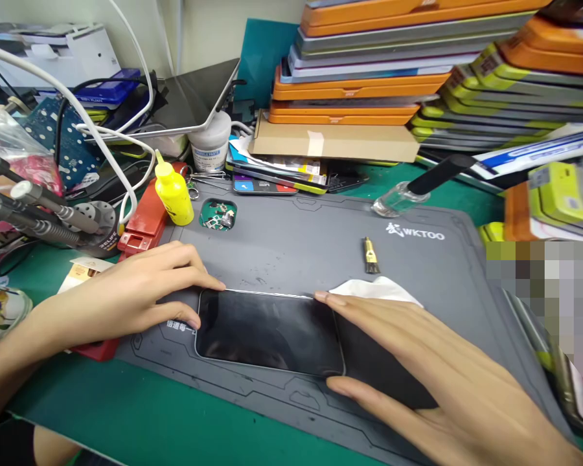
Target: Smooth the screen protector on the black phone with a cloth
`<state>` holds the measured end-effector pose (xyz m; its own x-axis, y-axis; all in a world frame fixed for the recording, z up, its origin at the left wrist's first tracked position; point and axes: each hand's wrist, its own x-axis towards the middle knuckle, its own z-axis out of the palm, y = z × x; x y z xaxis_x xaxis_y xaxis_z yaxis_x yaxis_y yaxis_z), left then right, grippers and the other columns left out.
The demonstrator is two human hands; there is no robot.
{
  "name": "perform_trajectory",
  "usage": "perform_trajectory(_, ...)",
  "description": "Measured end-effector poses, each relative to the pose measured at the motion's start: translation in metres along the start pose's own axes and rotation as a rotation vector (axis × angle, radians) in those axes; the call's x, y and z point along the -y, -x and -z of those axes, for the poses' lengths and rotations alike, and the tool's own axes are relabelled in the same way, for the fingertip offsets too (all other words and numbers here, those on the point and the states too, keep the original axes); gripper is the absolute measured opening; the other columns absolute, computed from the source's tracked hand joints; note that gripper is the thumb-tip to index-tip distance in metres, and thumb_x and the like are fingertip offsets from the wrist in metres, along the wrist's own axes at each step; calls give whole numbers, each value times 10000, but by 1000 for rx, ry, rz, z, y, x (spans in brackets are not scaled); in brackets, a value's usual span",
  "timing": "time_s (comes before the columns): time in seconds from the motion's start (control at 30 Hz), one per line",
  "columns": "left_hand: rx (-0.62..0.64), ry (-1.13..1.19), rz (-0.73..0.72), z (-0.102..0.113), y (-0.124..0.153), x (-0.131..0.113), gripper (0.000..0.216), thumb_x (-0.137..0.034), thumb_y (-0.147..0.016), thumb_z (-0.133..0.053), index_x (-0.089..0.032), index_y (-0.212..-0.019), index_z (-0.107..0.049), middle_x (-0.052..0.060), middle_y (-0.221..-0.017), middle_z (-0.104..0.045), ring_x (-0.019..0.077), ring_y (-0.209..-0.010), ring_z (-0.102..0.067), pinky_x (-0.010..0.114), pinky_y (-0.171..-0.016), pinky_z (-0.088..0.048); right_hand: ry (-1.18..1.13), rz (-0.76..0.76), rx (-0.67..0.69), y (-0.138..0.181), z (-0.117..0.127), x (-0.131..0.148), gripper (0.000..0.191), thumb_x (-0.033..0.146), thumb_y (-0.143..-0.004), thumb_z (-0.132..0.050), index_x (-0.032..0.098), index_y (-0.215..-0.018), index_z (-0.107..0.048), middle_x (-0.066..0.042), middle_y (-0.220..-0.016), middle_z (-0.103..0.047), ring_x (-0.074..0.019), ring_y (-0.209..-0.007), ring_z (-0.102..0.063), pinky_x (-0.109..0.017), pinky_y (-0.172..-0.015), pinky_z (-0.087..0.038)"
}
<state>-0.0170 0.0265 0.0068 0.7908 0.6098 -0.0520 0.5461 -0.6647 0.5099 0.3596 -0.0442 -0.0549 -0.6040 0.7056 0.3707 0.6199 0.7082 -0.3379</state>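
Note:
A smartphone [272, 333] with a dark, glossy screen lies face up and lengthwise on the grey work mat [272, 239]. My left hand [160, 291] holds its left end, the forefinger on the far edge and the thumb at the left side. Across the right end spans my right hand [418, 343], fingertips at the far edge and thumb by the near edge. A white cloth [379, 288] lies partly hidden behind my right fingers. Beyond it is a small brush [370, 255] with a gold-coloured handle.
A yellow squeeze bottle [173, 194] stands beside a red tool [143, 223] at left. A glass bottle with black top [398, 199] is on the mat's far right. Stacked orange boxes [359, 87] line the back. Screwdrivers in a round holder [90, 226] stand far left, near a white cable [97, 139].

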Motion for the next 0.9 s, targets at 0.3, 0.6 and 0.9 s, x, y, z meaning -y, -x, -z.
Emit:
perform_trajectory(0.3, -2, 8, -5, -1, -1, 1, 338, -435, -1056, -668, -289, -1361, -664, 19, -1252, -666, 171, -1183, -644, 251, -1032, -486, 4, -2, 13, 1, -1, -1, 617, 376, -1068, -669, 164, -1617, -482, -112, -1493, -686, -258, -1355, -663, -400, -1195, -522)
perform_trajectory(0.6, -14, 37, 15, -1, -3, -1, 347, -405, -1026, -727, -280, -1349, -700, 30, -1243, -702, 191, -1169, -666, 270, -1022, -514, -29, -27, 20, 4, -4, -2, 678, 376, -1037, -706, 206, -1647, -464, -118, -1498, -687, -312, -1321, -689, -491, -1131, -579)
perform_trajectory(0.9, -18, 54, 26, 0, 0, 0, 325, -420, -1048, -694, -312, -1354, -704, 35, -1245, -709, 199, -1152, -678, 274, -1016, -532, -28, -19, 21, -2, 0, -1, 648, 381, -1050, -693, 181, -1627, -478, -144, -1455, -714, -312, -1294, -711, -484, -1100, -610)
